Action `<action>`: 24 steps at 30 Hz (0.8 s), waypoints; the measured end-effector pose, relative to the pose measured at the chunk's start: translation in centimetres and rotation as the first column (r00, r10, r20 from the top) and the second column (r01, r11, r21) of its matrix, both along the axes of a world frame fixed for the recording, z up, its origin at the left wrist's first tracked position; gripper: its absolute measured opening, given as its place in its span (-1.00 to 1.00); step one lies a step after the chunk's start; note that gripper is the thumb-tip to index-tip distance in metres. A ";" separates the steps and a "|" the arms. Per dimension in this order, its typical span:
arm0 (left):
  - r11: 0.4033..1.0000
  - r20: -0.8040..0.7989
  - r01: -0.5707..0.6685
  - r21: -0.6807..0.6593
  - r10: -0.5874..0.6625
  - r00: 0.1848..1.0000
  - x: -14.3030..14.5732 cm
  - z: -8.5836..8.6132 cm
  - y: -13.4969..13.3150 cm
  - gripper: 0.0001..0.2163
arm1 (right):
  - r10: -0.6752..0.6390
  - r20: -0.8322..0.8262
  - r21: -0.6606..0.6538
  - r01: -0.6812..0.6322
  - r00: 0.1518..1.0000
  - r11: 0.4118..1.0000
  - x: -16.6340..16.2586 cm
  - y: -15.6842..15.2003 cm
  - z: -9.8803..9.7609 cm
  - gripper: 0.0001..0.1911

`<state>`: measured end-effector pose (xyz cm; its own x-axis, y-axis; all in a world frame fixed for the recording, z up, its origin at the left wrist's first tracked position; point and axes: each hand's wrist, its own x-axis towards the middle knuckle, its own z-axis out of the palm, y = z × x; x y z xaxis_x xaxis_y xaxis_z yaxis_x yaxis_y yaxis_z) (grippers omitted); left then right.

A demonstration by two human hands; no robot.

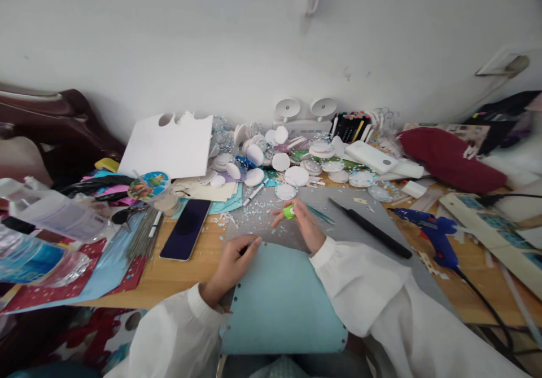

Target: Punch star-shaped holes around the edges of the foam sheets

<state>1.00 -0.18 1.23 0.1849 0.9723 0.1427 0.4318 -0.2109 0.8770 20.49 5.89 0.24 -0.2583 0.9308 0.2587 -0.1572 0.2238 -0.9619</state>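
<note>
A light blue sheet lies in front of me, with small dark flower-like cut-outs along its left edge and at its lower right corner. My left hand is closed at the sheet's upper left corner, thumb against the fingers; a small dark spot shows between them. Just beyond the sheet's top edge, my right hand grips a small bright green-and-white craft punch, its fingers partly covering it. Tiny pale blue and white paper bits lie around both hands on the grey cutting mat.
White paper discs are heaped at the back. Right of my hands lie black tweezers, a blue glue gun and a power strip. A phone, wire stems and bottles are on the left.
</note>
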 end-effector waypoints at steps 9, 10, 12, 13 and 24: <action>1.000 -0.085 0.025 -0.011 -0.026 0.996 -0.2 0.2 0.1 -0.64 | 0.052 -0.015 -0.053 -0.053 0.999 0.997 -0.4 -0.5 0.4 -0.65; 0.998 -0.099 0.051 -0.024 -0.053 0.994 -0.3 0.5 0.3 -0.66 | 0.063 -0.015 -0.061 -0.063 0.998 0.996 -0.4 -0.6 0.4 -0.65; 0.990 -0.122 0.126 -0.058 -0.132 0.984 -0.6 1.4 0.8 -0.73 | 0.086 -0.013 -0.073 -0.087 0.996 0.993 -0.5 -0.8 0.5 -0.65; 0.983 -0.130 0.166 -0.076 -0.175 0.976 -0.7 1.9 1.3 -0.76 | 0.096 -0.011 -0.076 -0.096 0.995 0.992 -0.4 -0.9 0.7 -0.65; 0.951 0.003 0.290 -0.104 -0.291 0.957 -0.4 1.7 5.0 -0.81 | 0.034 0.079 -0.042 -0.030 0.996 0.999 0.2 -1.3 1.5 -0.67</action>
